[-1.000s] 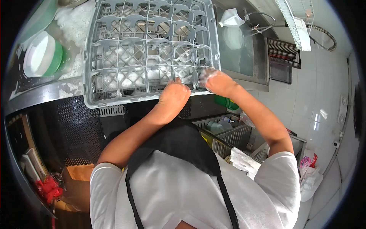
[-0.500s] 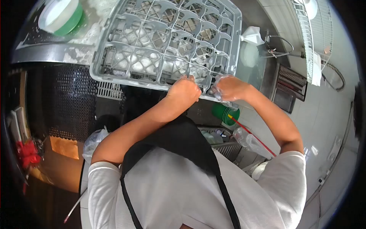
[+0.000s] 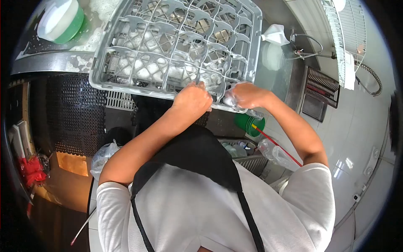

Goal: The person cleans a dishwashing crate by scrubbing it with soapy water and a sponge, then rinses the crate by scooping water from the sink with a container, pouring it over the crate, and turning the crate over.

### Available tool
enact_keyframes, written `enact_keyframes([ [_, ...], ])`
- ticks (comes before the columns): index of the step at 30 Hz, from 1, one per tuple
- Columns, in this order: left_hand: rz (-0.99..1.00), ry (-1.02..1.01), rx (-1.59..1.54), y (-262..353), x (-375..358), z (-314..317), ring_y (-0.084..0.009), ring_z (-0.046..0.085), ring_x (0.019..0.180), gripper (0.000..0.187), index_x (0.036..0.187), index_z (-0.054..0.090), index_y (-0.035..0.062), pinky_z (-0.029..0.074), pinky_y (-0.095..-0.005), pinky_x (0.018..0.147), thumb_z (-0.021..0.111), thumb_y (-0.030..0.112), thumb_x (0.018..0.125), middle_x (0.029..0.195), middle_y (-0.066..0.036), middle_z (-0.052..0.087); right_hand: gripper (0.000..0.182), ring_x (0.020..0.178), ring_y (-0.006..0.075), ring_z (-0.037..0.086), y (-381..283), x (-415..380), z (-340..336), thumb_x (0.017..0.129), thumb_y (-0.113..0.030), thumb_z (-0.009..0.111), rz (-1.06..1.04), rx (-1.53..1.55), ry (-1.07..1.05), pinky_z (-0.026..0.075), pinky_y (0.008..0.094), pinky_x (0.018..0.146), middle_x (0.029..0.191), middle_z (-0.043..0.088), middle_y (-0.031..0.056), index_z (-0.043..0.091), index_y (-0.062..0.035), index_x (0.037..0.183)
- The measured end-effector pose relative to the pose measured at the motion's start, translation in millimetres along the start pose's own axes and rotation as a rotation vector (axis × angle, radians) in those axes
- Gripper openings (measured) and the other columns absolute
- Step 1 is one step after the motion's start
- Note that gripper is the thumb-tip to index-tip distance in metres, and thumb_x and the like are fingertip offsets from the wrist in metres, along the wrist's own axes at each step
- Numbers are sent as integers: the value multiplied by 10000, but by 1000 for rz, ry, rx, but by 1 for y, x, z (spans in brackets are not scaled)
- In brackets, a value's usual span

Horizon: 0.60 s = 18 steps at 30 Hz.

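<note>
1. The grey rack (image 3: 130, 88) extends past the front edge of the metal surface (image 3: 42, 62), with white foam (image 3: 147, 71) in its nearer cells.
2. The left hand (image 3: 193, 98) is clenched on the rack's near edge.
3. The right hand (image 3: 247, 95), apart from it, curls soapily at the near right corner; I cannot tell whether it grips anything.
4. A green-and-white tub (image 3: 69, 26) sits left of the rack.
</note>
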<state>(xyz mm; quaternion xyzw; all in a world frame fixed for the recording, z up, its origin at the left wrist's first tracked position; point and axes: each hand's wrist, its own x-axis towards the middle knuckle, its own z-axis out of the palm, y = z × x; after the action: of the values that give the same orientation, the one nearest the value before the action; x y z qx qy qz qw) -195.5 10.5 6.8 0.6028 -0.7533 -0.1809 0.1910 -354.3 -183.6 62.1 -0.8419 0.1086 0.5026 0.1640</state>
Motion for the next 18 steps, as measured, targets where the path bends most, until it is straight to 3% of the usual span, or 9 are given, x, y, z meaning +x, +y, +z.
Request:
enact_keyframes([
  [1,-8,-7,1,-1,1,0,-264,674,937,366,785,732,45,522,-406,879,733,411,788,765,-123,694,288,901,422,664,-11,-14,-17,765,-132,603,-6,72,4,500,513,800,941,677,243,660,-12,1021],
  [4,-20,-22,-4,0,0,3,-271,670,946,362,794,729,39,521,-409,870,722,400,800,771,-133,692,732,940,408,670,25,-34,-6,765,-511,641,-193,376,220,508,472,891,939,697,218,579,45,1237],
  [5,-14,-16,2,-1,0,2,-274,669,948,357,794,726,37,521,-411,864,717,394,806,771,-134,692,924,977,385,677,36,-43,-1,727,-725,581,-155,487,328,512,447,902,1006,698,213,580,40,1244],
  [8,32,49,-7,-1,-3,3,-282,667,945,338,789,713,35,520,-412,842,701,371,821,764,-135,689,375,916,429,660,9,-80,-13,776,-146,621,89,506,586,511,467,823,955,672,229,641,-21,1129],
  [9,52,80,-12,-2,-3,4,-284,666,943,332,786,708,34,520,-411,835,696,363,826,761,-135,688,399,908,410,677,6,-79,-3,779,-135,620,11,371,683,530,454,824,964,689,215,658,-30,1162],
  [12,21,-37,-29,0,0,-3,-290,665,938,322,788,700,34,518,-416,829,684,351,836,753,-140,683,394,898,378,695,-24,-51,26,765,-114,637,108,58,651,550,448,826,956,707,198,682,-40,1150],
  [14,35,-51,-58,-1,0,-7,-309,662,941,348,804,690,19,516,-428,828,682,363,848,749,-151,677,333,880,351,705,-36,-19,26,759,-88,650,195,-105,368,563,454,816,939,715,192,699,-34,1084],
  [18,37,-49,-80,-1,2,-14,-331,659,941,405,806,673,-6,514,-451,822,690,397,845,743,-167,672,170,909,365,707,-18,41,44,750,-93,661,268,10,312,563,457,817,926,717,213,708,-8,889],
])
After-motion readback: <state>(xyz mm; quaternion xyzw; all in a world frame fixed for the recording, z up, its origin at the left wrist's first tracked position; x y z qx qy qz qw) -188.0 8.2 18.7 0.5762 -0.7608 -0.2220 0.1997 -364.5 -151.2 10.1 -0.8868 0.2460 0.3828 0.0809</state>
